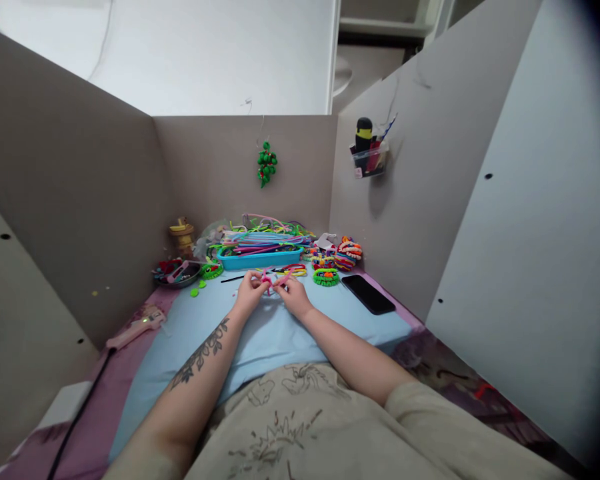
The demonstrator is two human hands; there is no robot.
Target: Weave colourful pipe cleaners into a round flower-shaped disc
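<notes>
As left hand (247, 295) and right hand (296, 297) pinch a pink pipe cleaner (269, 281) mid-frame, blue tray (260, 259) sits above, phone (369, 294) right.

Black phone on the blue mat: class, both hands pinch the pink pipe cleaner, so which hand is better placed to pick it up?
Probably the right hand. The phone lies on its side of the mat, nothing between; the left hand would have to cross over the pipe cleaner.
</notes>
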